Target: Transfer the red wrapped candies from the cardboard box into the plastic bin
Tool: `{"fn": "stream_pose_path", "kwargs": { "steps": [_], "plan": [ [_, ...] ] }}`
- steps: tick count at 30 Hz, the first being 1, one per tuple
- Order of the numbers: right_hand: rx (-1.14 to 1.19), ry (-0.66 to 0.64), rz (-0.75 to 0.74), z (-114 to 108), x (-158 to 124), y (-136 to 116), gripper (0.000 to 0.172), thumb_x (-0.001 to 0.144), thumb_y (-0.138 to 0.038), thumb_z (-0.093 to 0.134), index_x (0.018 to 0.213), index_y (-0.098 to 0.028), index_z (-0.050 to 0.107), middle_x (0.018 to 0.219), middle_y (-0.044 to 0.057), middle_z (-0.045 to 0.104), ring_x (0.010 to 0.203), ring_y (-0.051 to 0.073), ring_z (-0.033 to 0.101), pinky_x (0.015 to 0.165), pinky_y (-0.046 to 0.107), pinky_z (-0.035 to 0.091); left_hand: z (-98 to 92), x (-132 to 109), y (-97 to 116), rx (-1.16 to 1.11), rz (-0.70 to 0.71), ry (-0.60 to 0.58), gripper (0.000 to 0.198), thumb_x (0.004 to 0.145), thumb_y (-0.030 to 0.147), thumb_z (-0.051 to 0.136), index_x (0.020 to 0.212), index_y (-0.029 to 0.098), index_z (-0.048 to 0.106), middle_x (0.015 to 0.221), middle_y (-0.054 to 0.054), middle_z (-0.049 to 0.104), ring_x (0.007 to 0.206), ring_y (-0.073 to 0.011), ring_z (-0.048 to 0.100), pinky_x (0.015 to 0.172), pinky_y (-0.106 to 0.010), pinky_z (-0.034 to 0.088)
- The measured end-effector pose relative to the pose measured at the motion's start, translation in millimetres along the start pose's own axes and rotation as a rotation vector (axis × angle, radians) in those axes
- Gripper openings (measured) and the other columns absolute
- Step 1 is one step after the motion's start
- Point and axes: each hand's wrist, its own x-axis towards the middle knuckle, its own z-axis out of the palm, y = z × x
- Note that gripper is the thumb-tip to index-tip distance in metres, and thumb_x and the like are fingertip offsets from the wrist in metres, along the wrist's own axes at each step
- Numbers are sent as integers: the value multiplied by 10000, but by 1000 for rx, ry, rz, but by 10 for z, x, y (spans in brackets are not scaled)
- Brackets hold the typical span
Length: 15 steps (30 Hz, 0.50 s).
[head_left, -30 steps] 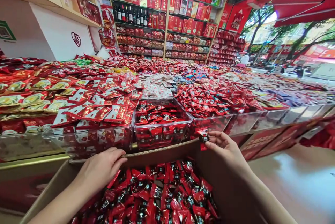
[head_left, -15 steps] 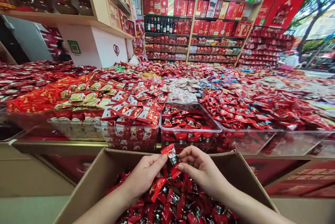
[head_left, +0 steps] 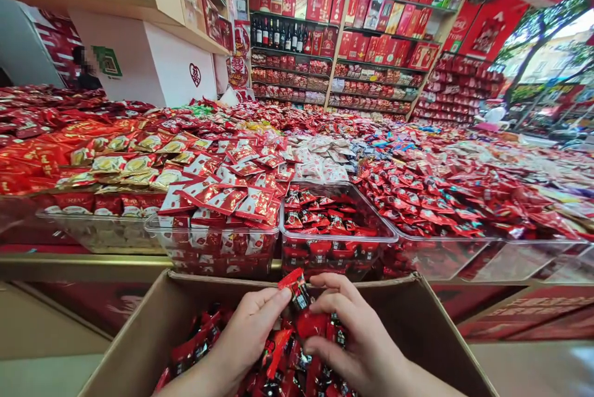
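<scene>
Over an open cardboard box (head_left: 431,316), my left hand (head_left: 253,326) pinches a small red and black wrapped snack packet (head_left: 299,295) between thumb and fingers. My right hand (head_left: 350,326) is close against the packet's right side, its thumb spread away from its curled fingers. A blurred red patch lies between that thumb and the fingers; I cannot tell if it is the packet's lower end or another packet. Below both hands, many similar red and black packets (head_left: 199,344) fill the box. One brighter red packet (head_left: 277,350) sits just under my left fingers.
Beyond the box stands a clear plastic bin (head_left: 341,239) of matching packets, filled lower than its neighbours. To its left, another bin (head_left: 213,233) is heaped with red and white packets. More heaped sweets spread across the counter. Shelves (head_left: 343,32) with bottles and red boxes line the back.
The view has tilted and shifted a little. The packet is tipped differently in my left hand. My right thumb has moved down, away from its fingers.
</scene>
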Motion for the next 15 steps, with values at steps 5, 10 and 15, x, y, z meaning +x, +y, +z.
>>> {"fn": "stream_pose_path", "kwargs": {
  "steps": [5,10,15],
  "plan": [
    [64,-51,4,-43,28,-44,149,697,-79,459,781,-200,486,865,39,547,783,120,527,685,225,444,-24,-88,53,169,56,-189,408,773,459,355,613,128,533,509,26,481,466,-73,338,456,-196,244],
    [-250,0,-182,-51,49,-20,125,691,-129,493,801,-185,514,895,80,539,777,159,494,641,277,448,4,-79,-24,160,-16,-45,413,727,518,381,552,155,469,490,53,389,510,-89,328,491,-205,264],
    [-521,8,-417,34,10,4,263,659,-179,541,913,-150,480,793,97,596,638,169,493,519,278,443,91,-133,-2,154,-154,6,472,629,615,416,538,161,507,505,36,453,542,-117,387,530,-227,305]
  ]
}}
